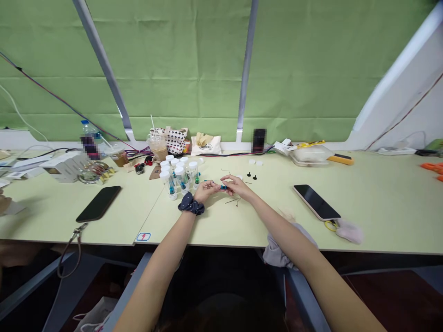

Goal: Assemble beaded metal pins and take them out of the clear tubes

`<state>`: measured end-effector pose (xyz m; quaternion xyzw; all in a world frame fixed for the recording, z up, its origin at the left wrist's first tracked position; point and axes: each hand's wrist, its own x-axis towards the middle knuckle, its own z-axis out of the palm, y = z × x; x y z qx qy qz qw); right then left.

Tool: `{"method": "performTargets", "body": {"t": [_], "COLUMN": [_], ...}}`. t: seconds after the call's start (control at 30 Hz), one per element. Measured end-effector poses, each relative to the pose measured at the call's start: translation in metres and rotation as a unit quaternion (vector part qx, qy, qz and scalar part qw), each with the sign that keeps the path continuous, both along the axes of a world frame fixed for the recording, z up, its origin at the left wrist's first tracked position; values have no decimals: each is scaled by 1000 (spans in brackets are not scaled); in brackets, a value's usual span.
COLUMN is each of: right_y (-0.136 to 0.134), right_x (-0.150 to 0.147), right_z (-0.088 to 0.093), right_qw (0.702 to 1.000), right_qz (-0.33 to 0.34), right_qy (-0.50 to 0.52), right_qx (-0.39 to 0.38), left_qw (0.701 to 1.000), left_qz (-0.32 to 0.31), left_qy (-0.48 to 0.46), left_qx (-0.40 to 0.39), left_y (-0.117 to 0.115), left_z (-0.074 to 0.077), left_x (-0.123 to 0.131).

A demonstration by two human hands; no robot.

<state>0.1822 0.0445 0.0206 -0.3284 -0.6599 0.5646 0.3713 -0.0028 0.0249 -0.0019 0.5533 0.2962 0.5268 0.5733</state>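
My left hand (205, 191) and my right hand (238, 187) meet above the table, fingers pinched together. Between their fingertips is a small blue cylindrical part (224, 187), partly covered by the fingers. Just left of my left hand stand several clear vials (183, 180) with white caps, holding blue or green pieces. Thin metal rods (232, 201), some bent at the end, lie under and beside the hands. Two small black parts (252, 176) rest beyond my right hand. Loose white caps (256, 162) lie farther back.
Phones lie at left (98, 204) and right (316, 202). Behind the vials stand an iced drink cup (158, 148) and a patterned bag (175, 140). A plastic container (309, 156) and a yellow-black tool (341, 159) are at the back right. Another person's hand (4, 203) shows at far left.
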Motion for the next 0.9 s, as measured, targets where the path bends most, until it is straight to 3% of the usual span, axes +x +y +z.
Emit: {"method": "performTargets", "body": {"t": [0.27, 0.5, 0.63, 0.77, 0.9], "right_y": [-1, 2, 0, 3, 13], "right_x": [1, 1, 2, 4, 10], "right_z": [2, -2, 3, 7, 8], "right_qw": [999, 999, 999, 995, 961], "right_qz": [27, 26, 24, -31, -162], "right_qy": [-17, -35, -31, 48, 178], "right_qx": [-32, 9, -36, -80, -134], "left_qw": [1000, 998, 997, 994, 975], "left_qz": [9, 16, -4, 55, 138], "left_qy": [27, 47, 68, 67, 147], "left_qx": [12, 24, 28, 58, 90], "left_y": [2, 1, 2, 18, 51], "left_z": [-3, -3, -1, 6, 20], "left_x": [-3, -3, 0, 7, 19]}}
